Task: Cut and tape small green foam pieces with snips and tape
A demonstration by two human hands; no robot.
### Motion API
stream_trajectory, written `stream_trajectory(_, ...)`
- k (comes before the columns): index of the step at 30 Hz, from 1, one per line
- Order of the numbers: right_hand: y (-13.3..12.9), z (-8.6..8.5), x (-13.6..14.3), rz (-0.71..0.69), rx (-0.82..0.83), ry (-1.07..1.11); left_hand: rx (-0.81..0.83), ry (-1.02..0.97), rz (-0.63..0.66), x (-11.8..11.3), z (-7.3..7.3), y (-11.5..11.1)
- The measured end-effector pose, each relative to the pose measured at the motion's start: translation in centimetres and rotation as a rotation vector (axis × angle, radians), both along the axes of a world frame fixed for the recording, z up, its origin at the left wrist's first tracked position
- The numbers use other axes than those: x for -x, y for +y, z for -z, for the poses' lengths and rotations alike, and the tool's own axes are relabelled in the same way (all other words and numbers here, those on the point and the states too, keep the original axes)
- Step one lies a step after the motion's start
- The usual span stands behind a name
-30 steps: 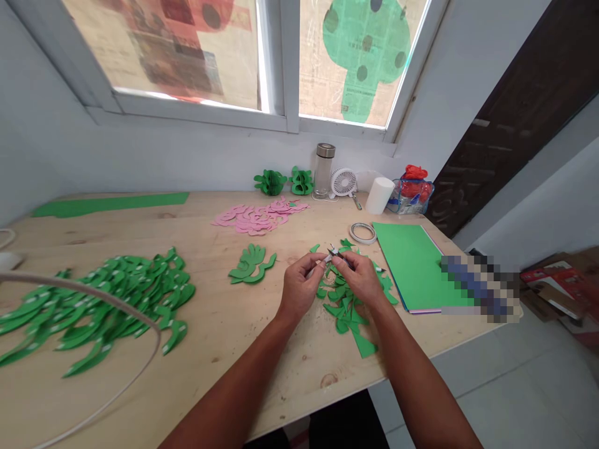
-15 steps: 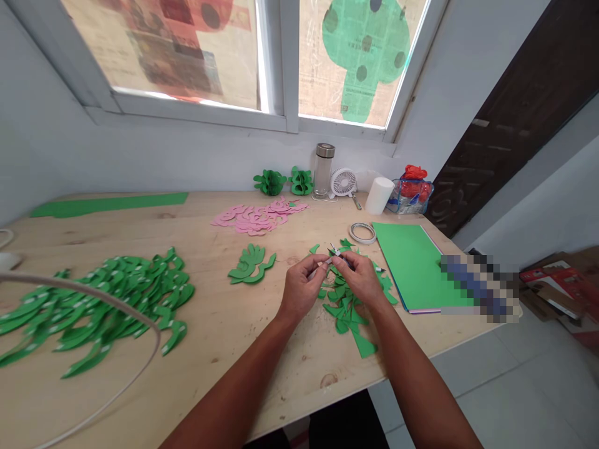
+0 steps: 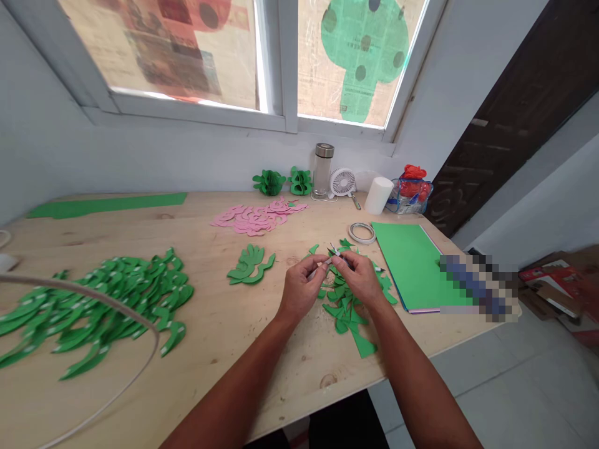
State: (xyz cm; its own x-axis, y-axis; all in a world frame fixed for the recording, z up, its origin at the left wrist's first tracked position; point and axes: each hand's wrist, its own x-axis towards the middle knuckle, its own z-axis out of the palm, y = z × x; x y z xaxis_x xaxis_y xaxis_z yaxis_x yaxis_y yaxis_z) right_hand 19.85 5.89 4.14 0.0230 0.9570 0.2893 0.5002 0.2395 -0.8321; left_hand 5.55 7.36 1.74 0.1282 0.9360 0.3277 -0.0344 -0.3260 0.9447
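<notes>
My left hand (image 3: 304, 284) and my right hand (image 3: 360, 277) meet over a loose heap of green paper scraps (image 3: 349, 305), both closed in a pinch. A small pale-and-dark pointed thing (image 3: 334, 251) juts up from between the fingertips. It is too small and covered for me to name. Left of my hands lie green leaf-like cutouts (image 3: 248, 265), one with a frilled, lobed edge. Beyond them is a flat pile of pink wavy cutouts (image 3: 257, 217).
A big heap of green curved strips with white patches (image 3: 116, 299) covers the left side, crossed by a pale cable (image 3: 135, 305). On the right lie green sheets (image 3: 416, 262) and a tape roll (image 3: 362, 233). A glass bottle (image 3: 322, 171) and small fan (image 3: 343, 183) stand behind.
Both hands stay almost in place, still pinched together at the same small thing. The whole view shifts very slightly.
</notes>
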Motion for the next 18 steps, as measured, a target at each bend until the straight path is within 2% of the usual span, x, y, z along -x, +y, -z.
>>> stream_trajectory(18, -0.08, 0.01, 0.03, -0.002, 0.011, 0.004, -0.012, 0.045, -0.021, 0.03, -0.31, -0.22)
